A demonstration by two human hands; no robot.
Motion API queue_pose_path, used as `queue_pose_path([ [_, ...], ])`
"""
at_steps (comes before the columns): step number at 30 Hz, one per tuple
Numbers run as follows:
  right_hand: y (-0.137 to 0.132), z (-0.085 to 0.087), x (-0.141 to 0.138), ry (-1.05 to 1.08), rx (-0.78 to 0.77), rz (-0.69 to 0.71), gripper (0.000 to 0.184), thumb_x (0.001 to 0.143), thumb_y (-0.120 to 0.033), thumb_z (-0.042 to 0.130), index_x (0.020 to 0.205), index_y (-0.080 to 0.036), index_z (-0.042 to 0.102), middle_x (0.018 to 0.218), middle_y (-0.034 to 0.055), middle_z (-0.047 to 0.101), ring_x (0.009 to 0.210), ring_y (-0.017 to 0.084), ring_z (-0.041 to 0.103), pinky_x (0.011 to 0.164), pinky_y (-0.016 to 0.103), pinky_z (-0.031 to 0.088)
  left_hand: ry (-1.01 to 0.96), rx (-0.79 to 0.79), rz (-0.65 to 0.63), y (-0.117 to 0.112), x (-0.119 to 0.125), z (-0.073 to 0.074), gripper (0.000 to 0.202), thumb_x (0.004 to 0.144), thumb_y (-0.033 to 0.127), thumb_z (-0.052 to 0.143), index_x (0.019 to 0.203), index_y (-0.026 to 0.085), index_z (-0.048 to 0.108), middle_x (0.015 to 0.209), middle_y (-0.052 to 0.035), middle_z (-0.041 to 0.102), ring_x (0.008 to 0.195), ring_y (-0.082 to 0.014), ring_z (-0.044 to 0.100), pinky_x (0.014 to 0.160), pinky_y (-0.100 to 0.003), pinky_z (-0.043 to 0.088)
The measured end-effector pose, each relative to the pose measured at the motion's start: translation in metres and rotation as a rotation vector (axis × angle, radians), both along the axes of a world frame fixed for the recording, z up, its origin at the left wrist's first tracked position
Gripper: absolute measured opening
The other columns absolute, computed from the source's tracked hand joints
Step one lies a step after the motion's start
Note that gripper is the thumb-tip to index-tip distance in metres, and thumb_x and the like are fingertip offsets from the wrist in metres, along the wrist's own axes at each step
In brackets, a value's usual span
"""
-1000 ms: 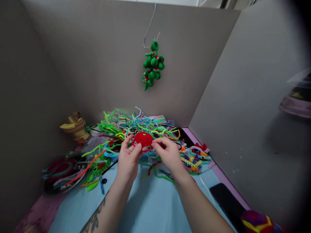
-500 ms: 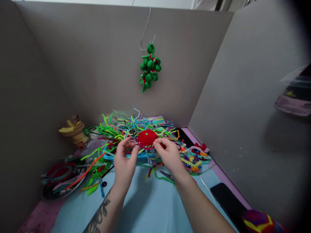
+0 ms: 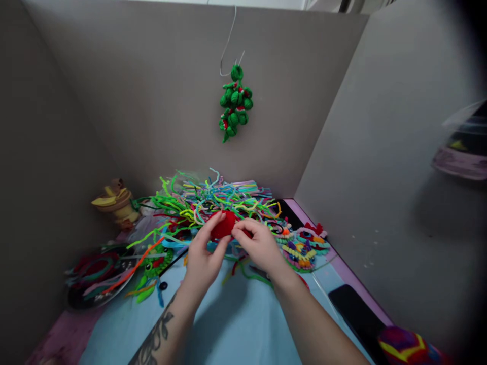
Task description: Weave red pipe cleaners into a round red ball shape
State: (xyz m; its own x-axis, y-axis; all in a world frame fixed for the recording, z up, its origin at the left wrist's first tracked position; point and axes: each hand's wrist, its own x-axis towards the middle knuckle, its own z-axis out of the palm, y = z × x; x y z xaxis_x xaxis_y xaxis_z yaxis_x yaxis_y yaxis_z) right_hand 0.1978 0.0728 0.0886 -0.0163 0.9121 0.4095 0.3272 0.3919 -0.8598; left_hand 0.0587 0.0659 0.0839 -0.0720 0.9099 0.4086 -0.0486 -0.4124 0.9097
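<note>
Left hand (image 3: 205,253): thumb and forefinger bent in a loose arc round the left part of the red disc (image 3: 224,225), tips overlapping it; cannot tell how firmly they press. Disc sits between the two hands, raised above the blue sheet (image 3: 232,324), a good part of it covered by fingers. Right hand (image 3: 258,243): thumb and forefinger brought together in a pinch at the disc's right rim. Judgement: left steadies while right does the finer handling, and the piece is kept up so its rim is reachable from both sides. Surroundings, left to right: dish (image 3: 95,302) with coiled stems lying in it; flowerpot (image 3: 116,208) near the left wall; green toy (image 3: 158,261), black button (image 3: 163,286) close by; heap of fuzzy stems (image 3: 216,192) straight behind the disc, crowding the space beyond the fingertips; green bunch (image 3: 235,104) hanging above on a wire hook (image 3: 224,53), well apart from the hands; bright toys (image 3: 300,256) beyond the right wrist; phone (image 3: 353,309) flat beside the right forearm, which itself blocks sight of part of the sheet; patterned ball (image 3: 405,347) at the lower corner, cut off by the view's edge
</note>
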Motion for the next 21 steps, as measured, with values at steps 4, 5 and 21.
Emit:
queue_pose_path([
  [4,-0.001,0.001,-0.001,-0.045,0.002,0.003,0.016,0.079,-0.019,0.053,0.069,-0.018,0.065,0.068,0.0009,0.061,0.067,0.015,0.056,0.064,0.025,0.042,0.117,0.042,-0.038,0.004,-0.006,0.001,0.022,0.071,0.013,0.068,0.088,0.025,0.075,0.106,-0.0068,0.069,0.105,-0.0237,0.060,0.101,-0.036,0.039],
  [5,-0.001,0.001,-0.001,-0.052,0.000,0.002,0.017,0.079,-0.019,0.052,0.069,-0.018,0.065,0.068,0.0009,0.061,0.067,0.015,0.056,0.063,0.025,0.042,0.161,0.071,-0.049,0.005,-0.008,0.001,0.021,0.072,0.014,0.067,0.088,0.025,0.075,0.106,-0.0066,0.069,0.105,-0.0238,0.060,0.100,-0.037,0.040],
  [21,0.000,-0.003,0.000,0.013,0.040,-0.090,0.017,0.081,-0.025,0.053,0.069,-0.017,0.062,0.071,0.0016,0.060,0.068,0.015,0.055,0.065,0.025,0.041,0.618,0.273,0.235,0.013,-0.019,-0.013,0.045,0.080,0.029,0.062,0.124,0.027,0.057,0.098,-0.0053,0.068,0.091,-0.0209,0.057,0.083,-0.033,0.045],
])
